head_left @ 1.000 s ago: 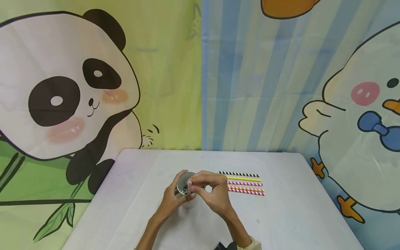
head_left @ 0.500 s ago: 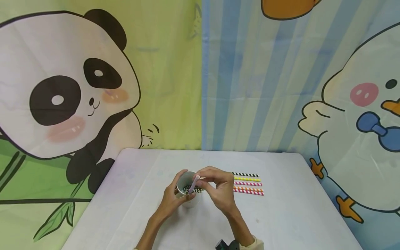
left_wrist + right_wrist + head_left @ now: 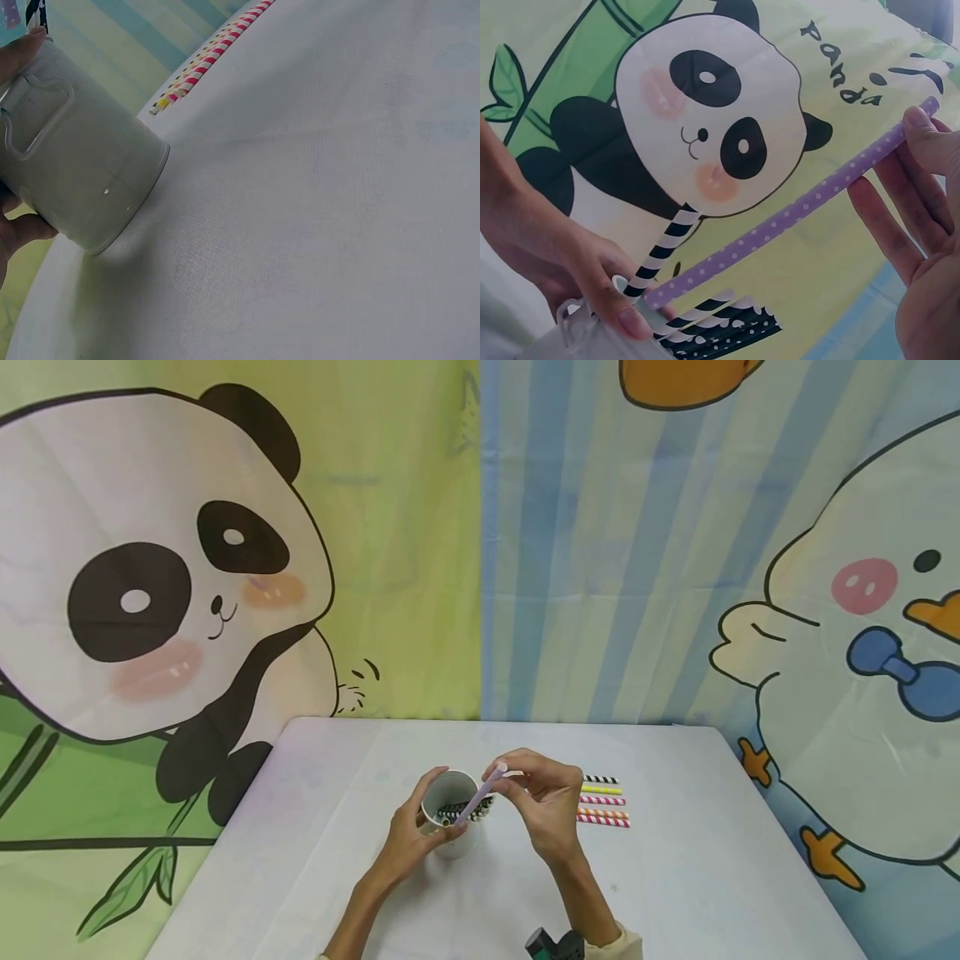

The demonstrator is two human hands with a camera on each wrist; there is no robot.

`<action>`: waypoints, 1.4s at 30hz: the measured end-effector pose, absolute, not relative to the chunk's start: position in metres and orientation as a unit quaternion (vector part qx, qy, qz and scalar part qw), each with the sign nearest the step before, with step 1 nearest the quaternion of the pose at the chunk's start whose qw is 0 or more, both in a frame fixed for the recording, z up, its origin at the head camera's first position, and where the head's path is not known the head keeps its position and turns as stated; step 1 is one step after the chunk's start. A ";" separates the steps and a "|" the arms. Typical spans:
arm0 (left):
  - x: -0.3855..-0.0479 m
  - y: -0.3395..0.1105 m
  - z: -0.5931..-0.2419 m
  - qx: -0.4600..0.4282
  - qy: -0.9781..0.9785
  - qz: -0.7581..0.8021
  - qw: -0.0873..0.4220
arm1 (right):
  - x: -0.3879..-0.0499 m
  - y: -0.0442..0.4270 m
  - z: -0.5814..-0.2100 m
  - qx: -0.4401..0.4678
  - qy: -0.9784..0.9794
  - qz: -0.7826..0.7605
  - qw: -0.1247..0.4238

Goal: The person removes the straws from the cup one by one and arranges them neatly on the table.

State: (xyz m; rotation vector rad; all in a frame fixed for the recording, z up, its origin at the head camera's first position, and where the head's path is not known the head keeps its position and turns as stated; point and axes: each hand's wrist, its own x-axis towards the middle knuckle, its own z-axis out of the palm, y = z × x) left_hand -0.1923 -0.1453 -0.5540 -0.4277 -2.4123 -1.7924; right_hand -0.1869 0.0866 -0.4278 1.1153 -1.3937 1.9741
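Pinching one purple dotted straw [image 3: 772, 238] between thumb and fingers of the right hand [image 3: 551, 810], close to its upper end; slanting down from that grip to the mouth of one pale cup [image 3: 97, 165]. Gripping the cup around its wall with the left hand [image 3: 405, 839]. In the cup, several black-and-white straws [image 3: 662, 251], too overlapped to count. Right of the cup on the white table [image 3: 675, 868], five striped straws [image 3: 603, 801]. Behind the cup, a cartoon backdrop [image 3: 405, 527], lettered "panda".
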 end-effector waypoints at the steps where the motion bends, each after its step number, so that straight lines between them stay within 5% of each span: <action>1: -0.193 -0.145 -0.554 -0.141 -0.793 -0.590 0.054 | -0.187 0.088 -0.428 0.407 -0.505 0.724 0.236; 42: -0.194 -0.144 -0.554 -0.153 -0.794 -0.585 0.066 | -0.184 0.139 -0.456 0.355 -0.510 0.761 0.184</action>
